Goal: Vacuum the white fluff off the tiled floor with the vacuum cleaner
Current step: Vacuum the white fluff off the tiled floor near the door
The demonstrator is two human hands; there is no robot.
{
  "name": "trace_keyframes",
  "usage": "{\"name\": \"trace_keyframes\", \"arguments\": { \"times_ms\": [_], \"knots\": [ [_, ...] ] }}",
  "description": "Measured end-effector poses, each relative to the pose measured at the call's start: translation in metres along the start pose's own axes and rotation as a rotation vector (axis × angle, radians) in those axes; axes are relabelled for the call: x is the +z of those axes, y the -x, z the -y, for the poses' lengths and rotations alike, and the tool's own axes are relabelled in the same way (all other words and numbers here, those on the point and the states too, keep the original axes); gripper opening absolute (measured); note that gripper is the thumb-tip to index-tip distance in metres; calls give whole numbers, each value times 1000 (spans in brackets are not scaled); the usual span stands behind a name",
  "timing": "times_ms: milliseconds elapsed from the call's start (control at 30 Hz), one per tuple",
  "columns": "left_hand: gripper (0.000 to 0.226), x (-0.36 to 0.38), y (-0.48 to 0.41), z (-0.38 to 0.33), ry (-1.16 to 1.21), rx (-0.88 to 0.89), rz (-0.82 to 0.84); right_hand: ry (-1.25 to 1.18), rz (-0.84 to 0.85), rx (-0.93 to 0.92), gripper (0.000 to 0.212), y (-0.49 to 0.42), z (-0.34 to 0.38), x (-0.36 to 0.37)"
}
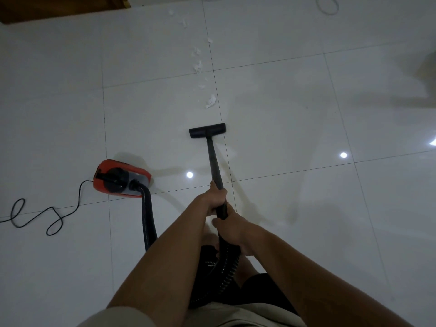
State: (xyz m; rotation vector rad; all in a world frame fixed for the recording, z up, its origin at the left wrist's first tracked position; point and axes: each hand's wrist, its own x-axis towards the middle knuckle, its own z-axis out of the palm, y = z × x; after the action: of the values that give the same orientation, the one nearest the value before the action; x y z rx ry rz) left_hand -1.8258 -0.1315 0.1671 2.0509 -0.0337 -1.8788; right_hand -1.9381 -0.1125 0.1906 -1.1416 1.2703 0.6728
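Note:
A trail of white fluff (210,101) runs up the white tiled floor (295,114) toward the far wall, with more tufts (197,66) further off. The black floor nozzle (207,130) lies flat on the tiles just short of the nearest tuft. Its black wand (214,161) leads back to me. My left hand (215,197) grips the wand higher up, and my right hand (230,226) grips it just below, where the ribbed hose (227,263) starts. The red and grey vacuum body (121,179) sits on the floor to the left.
A black power cord (49,217) loops across the tiles at the left. A brown wooden edge (47,8) is at the top left corner. A thin white cable (328,5) lies at the top right. Ceiling lights reflect on the glossy tiles.

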Motion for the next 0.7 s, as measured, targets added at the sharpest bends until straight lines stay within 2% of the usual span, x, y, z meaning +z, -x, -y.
{"name": "trace_keyframes", "arguments": {
  "times_ms": [133,200,300,333,433,500,567,700],
  "knots": [
    [65,-6,-11,-9,-25,10,-16,-5,-4,33,84,-32,-1,-5],
    [65,-10,-15,-14,-39,13,-23,31,14,4,77,-11,17,-13],
    [63,-14,-23,-20,-43,18,-35,-38,70,-43,54,28,45,-28],
    [63,-16,-26,-23,-47,17,-35,-31,58,-58,56,27,47,-31],
    [67,-22,-37,-29,-54,0,-16,54,22,-99,80,0,46,-33],
    [68,-27,-44,-35,-46,-11,-5,32,56,-83,75,-4,55,-37],
    [69,-33,-47,-43,-43,-15,-3,-95,102,-92,67,-2,64,-44],
    [66,-44,-51,-59,-37,2,-27,-206,125,-97,68,-5,85,-51]
  ]
}}
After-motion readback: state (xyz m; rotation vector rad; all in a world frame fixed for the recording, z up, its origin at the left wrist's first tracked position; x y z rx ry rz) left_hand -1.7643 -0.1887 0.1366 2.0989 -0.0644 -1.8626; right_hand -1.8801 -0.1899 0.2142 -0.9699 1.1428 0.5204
